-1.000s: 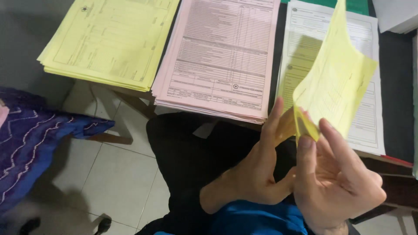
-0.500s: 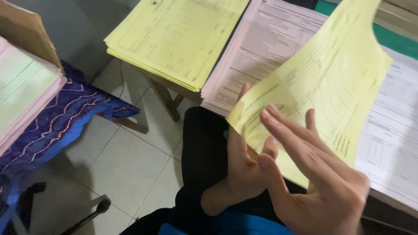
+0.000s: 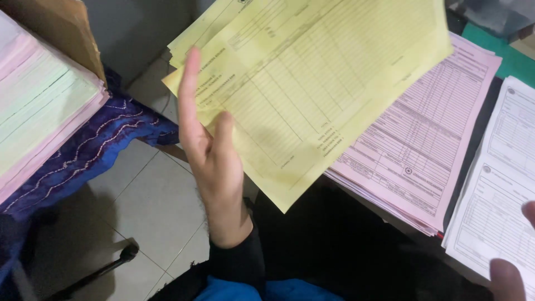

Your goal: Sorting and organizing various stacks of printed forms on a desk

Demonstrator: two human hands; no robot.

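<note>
My left hand [image 3: 214, 159] is raised with its fingers stretched out against the lower left edge of a yellow printed form [image 3: 317, 83], which it holds up tilted above the desk. The thumb is hidden behind the paper. The sheet overlaps a yellow stack [image 3: 186, 42] and a pink stack of forms [image 3: 429, 156]. Only two fingertips of my right hand [image 3: 510, 276] show at the bottom right corner, apart from each other, over a white stack of forms [image 3: 496, 206], with nothing between them.
At the left, a thick pile of pink and green papers [image 3: 39, 111] lies on a blue patterned cloth [image 3: 106, 147], under a brown folder [image 3: 64, 33]. A green surface [image 3: 504, 58] shows at top right. Below are tiled floor [image 3: 150, 206] and my dark-trousered lap [image 3: 334, 245].
The right hand has let go of the yellow sheet and dropped to the lower right. The left hand now holds the sheet alone, flatter and further left. The view has swung left.
</note>
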